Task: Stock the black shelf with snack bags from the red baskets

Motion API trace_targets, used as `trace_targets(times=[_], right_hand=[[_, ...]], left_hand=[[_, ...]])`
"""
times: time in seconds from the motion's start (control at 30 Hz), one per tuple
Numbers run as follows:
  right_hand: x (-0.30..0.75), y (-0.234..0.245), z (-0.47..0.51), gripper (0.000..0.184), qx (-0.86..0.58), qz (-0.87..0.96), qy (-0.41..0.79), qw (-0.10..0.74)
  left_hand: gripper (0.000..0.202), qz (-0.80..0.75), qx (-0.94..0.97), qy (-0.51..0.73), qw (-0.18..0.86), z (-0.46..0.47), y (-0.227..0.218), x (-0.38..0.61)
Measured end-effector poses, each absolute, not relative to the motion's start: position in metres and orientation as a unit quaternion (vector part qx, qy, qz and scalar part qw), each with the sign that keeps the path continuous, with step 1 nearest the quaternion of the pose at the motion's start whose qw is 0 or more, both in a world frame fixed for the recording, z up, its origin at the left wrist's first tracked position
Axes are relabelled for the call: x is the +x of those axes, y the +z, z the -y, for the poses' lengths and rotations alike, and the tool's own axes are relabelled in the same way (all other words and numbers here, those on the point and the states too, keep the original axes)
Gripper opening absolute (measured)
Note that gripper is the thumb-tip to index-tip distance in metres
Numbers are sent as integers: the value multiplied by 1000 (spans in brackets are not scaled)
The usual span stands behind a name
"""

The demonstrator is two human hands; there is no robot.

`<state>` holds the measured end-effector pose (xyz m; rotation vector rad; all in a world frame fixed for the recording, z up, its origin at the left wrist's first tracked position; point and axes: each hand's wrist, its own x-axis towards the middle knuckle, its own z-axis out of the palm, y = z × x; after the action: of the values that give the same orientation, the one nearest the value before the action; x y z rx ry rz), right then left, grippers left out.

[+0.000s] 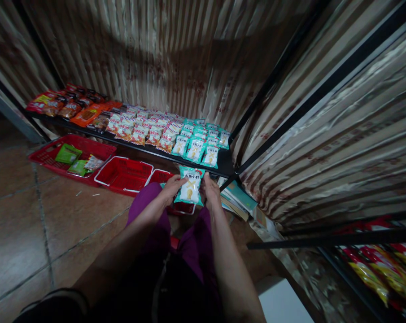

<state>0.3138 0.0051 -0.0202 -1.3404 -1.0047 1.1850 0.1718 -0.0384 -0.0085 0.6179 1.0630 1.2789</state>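
A teal and white snack bag is held upright between my two hands, its printed front facing me. My left hand grips its left side, thumb over the front. On the opposite edge, my right hand has its fingers closed against the bag, partly hidden behind it. Just beyond stands a low black shelf. Matching teal bags fill its right end in rows, beside white and red snack bags.
Red baskets stand under the shelf; the left red basket holds green packets. Orange and red packets lie at the shelf's left. Flat cartons lean at right, near a black shelf post. Striped curtain hangs behind.
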Motion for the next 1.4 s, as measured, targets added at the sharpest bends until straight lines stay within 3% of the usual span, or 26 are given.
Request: trace_targets(times=[0.3,0.57,0.87,1.4], right_hand=[[324,-19,23,45,-488,441,613,439],[325,-21,25,47,-472,421,609,479],[329,-25,25,49,-516,382,576,505],[328,-22,33,54,-500,385,592,502]], left_hand=[[34,-476,237,611,587,23,-12,178],[36,-479,251,605,583,22,-7,186],[45,-418,283,562,655,38,0,184],[28,-463,287,611,574,40,-4,190]])
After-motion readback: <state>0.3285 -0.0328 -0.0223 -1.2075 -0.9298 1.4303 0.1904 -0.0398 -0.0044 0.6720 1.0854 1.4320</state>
